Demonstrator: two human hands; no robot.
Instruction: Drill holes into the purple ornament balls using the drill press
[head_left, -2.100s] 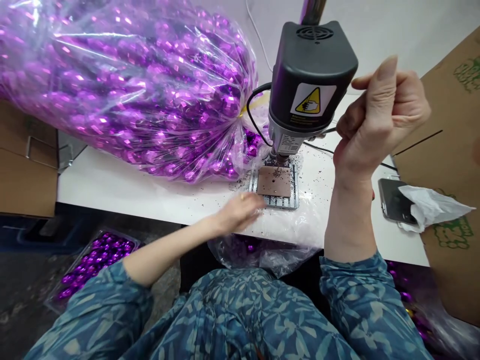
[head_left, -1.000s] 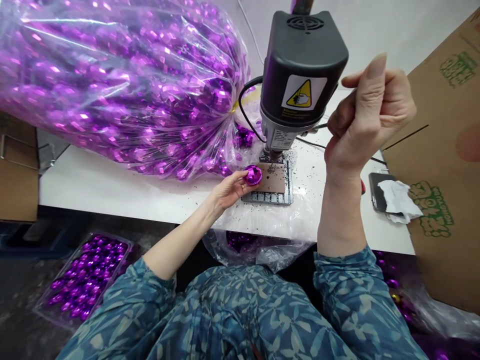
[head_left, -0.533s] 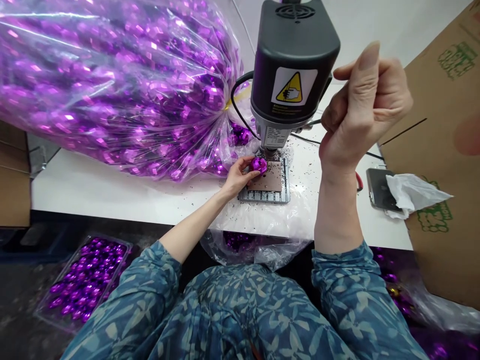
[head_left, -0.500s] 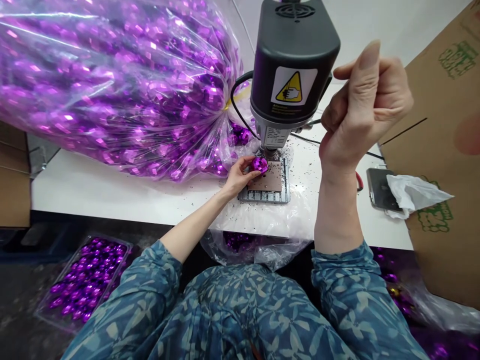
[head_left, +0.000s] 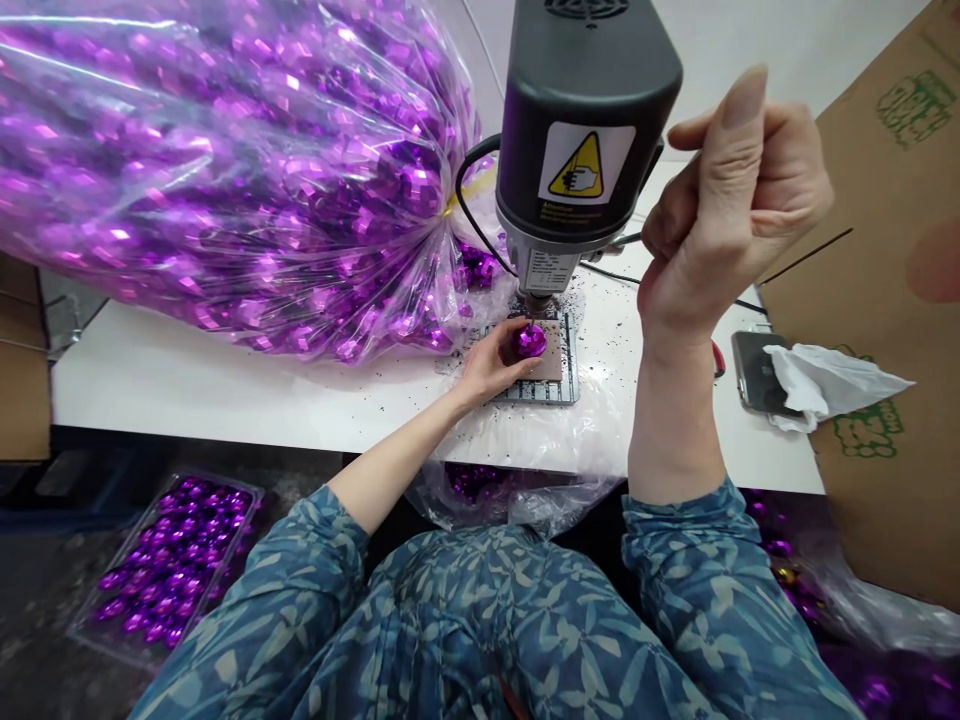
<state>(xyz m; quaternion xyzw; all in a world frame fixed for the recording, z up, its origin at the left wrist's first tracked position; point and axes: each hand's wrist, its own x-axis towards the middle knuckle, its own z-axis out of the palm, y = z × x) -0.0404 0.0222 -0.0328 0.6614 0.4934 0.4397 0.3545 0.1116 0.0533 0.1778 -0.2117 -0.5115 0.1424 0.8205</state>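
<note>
Between the thumb and fingers of my left hand [head_left: 491, 365] is a shiny purple faceted ball [head_left: 531, 339]. It sits over a brown board [head_left: 550, 368] on the slotted metal base [head_left: 561, 395] of a small drill press [head_left: 589, 150]. The chuck [head_left: 535, 303] is right above the ball; whether the bit touches it I cannot tell. My right hand [head_left: 739, 200] is raised beside the motor housing, fingers curled closed. What is inside that grip, if anything, is hidden. Dark shavings lie scattered around the base.
A large clear bag [head_left: 300, 200] of purple balls fills the table's left side. On the right are a phone [head_left: 754, 370], a white tissue [head_left: 836, 380] and a cardboard box [head_left: 892, 300]. A clear tray [head_left: 255, 500] of purple balls sits low at the left.
My left hand has moved slightly right with the purple ball, from the side of the chuck to beneath it. My right hand has barely moved and stays curled.
</note>
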